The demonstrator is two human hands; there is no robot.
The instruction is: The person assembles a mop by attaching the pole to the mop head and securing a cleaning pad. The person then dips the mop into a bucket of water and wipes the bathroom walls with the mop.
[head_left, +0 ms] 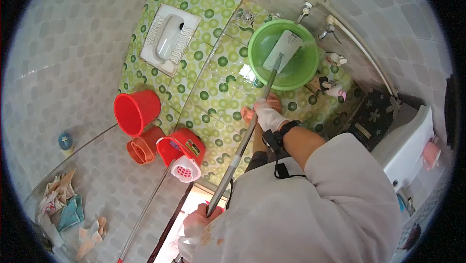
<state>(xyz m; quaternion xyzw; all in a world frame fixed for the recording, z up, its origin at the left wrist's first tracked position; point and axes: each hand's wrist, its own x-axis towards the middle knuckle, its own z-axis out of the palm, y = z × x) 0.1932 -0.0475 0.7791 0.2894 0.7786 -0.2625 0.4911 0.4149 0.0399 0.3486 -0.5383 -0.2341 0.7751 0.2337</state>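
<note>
A flat mop with a long metal pole [238, 161] runs diagonally from near my waist toward the taps. Its white rectangular head [285, 50] lies tilted inside a green basin [307, 71] that appears to hold water. My right hand [268, 116], in a pale glove or cuff with a black strap at the wrist, is closed around the lower pole, just short of the basin. Low at the left, my left hand [195, 221] grips the pole's upper end. Bare toes [247, 114] show beside the pole, under my right hand.
A squat toilet [170, 40] is set in the green-patterned floor. Red buckets [138, 112] and a wringer bucket [194, 149] stand at the left. Taps [330, 29] and bottles [335, 89] are near the basin. A sink [405, 149] and dark mat [376, 117] lie right.
</note>
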